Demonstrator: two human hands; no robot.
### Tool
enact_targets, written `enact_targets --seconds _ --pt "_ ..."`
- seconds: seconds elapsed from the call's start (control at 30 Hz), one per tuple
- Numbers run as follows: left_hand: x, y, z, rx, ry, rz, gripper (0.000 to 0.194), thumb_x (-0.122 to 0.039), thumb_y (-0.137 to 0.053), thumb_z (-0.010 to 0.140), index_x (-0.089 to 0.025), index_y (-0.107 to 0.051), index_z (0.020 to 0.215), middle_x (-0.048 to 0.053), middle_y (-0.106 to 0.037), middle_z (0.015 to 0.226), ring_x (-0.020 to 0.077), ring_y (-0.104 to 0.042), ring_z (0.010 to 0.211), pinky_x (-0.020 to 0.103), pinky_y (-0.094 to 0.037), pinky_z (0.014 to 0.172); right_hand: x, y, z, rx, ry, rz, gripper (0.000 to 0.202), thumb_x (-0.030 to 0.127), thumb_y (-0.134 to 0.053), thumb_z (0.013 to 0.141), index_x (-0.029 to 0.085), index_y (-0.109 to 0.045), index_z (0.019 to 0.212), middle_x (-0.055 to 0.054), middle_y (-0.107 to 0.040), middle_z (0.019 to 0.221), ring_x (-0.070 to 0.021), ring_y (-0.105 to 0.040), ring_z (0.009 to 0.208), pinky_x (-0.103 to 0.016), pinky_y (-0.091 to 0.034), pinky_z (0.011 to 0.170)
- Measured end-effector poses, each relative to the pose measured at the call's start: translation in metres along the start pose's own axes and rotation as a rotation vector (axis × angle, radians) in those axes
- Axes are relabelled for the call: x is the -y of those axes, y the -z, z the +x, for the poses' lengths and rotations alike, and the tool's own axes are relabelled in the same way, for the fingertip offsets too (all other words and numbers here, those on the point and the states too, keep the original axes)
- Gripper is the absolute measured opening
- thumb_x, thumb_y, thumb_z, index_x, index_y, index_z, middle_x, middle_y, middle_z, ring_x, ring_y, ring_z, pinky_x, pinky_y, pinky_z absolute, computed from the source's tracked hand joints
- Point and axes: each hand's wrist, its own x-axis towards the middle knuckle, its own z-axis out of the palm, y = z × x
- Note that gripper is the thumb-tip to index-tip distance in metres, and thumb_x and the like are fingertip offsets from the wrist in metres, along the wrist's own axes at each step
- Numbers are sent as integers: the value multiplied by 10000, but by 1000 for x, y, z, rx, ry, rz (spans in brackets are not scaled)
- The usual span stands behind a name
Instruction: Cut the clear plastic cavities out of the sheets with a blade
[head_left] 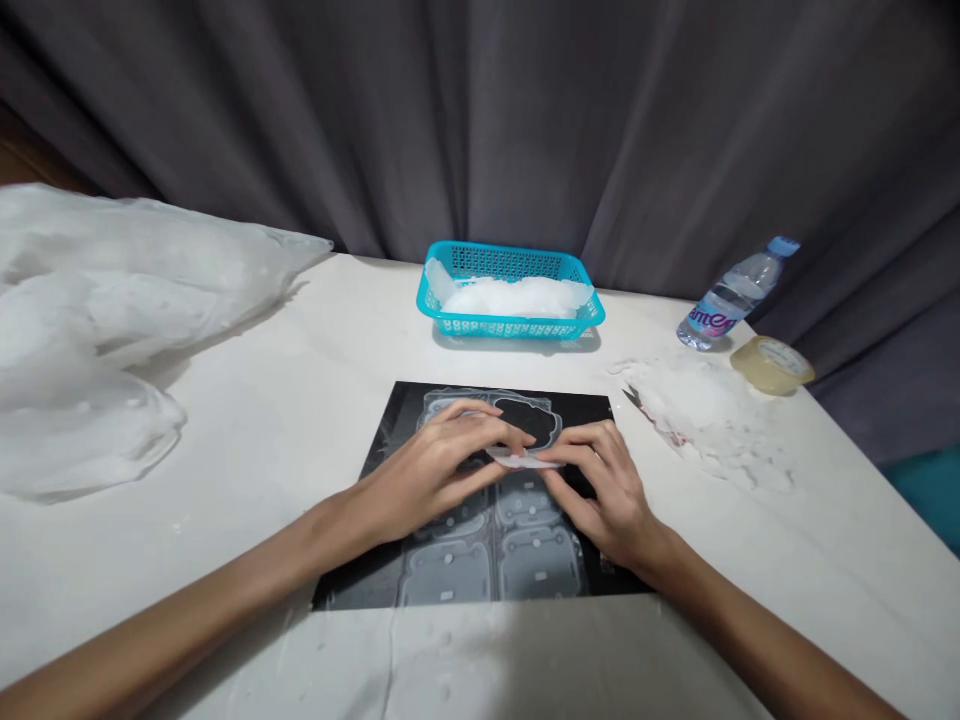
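Observation:
Between my two hands is a small, thin whitish translucent piece (525, 459), held just above a black board. My left hand (442, 455) pinches its left end, fingers bent over the top and thumb below. On its right end, my right hand (604, 485) grips with thumb and fingertips. Beneath them lies the black board (367, 580), covered by a clear plastic sheet (450, 572) with rounded, outlined shapes. One shape near the board's top shows as a dark cut-out (525, 420). My fingers hide part of the held piece.
A blue basket (517, 328) with white fluffy material stands at the back. Bagged white stuffing (112, 300) fills the left side. Scissors (652, 415) lie by white scraps (712, 400) at right, near a tape roll (772, 365) and a water bottle (739, 295).

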Motion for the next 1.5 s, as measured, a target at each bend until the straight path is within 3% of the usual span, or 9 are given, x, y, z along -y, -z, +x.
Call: enact_targets --seconds 0.33,0.57,0.73,0.87,1.1,1.33,1.5 --pt "3 2 2 34 -40 -35 123 -218 -574 1063 -238 -637 1167 2 -751 1218 171 -657 1169 400 -365 1184 -1 -2 -3 -17 44 7 257 64 -660 960 188 -611 1179 -78 -640 971 -215 -596 881 -371 -536 758" --pt "2 3 3 -6 -13 -58 120 -229 -592 1055 -255 -674 1139 -27 -771 1128 175 -657 1136 389 -395 1153 -6 -3 1 109 -89 17 196 108 -603 999 204 -625 1168 -83 -651 1019 -239 -600 977 -395 -542 829" --pt "-3 2 5 -11 115 -152 117 -295 -646 1029 -274 -697 1133 -32 -768 1116 176 -662 1126 355 -439 1086 -4 -2 1 41 -90 52 172 88 -623 975 202 -639 1103 -68 -662 968 -227 -605 921 -381 -519 794" --pt "-3 3 7 0 134 -148 100 -314 -652 1023 -257 -714 1078 -17 -764 1135 187 -650 1146 357 -439 1059 -1 -1 1 -30 -59 45 182 73 -640 958 195 -619 1091 -64 -657 943 -225 -607 894 -384 -500 790" --pt "0 -4 6 -13 135 -220 124 -302 -647 1021 -236 -724 1092 15 -767 1113 198 -664 1095 363 -478 998 -1 -1 -2 -27 11 22 248 56 -638 955 198 -596 1154 -66 -645 955 -225 -601 905 -390 -507 801" --pt "3 -6 5 14 113 -215 131 -279 -625 1034 -244 -713 1126 12 -767 1144 211 -648 1167 411 -418 1114 -2 0 -3 -7 33 42 285 45 -649 941 201 -590 1173 -72 -647 977 -225 -589 907 -392 -530 791" --pt "-7 -3 7 17 205 -349 163 -292 -582 1057 -218 -706 1133 18 -762 1117 182 -699 1055 315 -505 967 -4 -1 -8 -5 47 73 320 42 -646 939 208 -579 1205 -75 -653 1001 -230 -592 912 -398 -532 791"
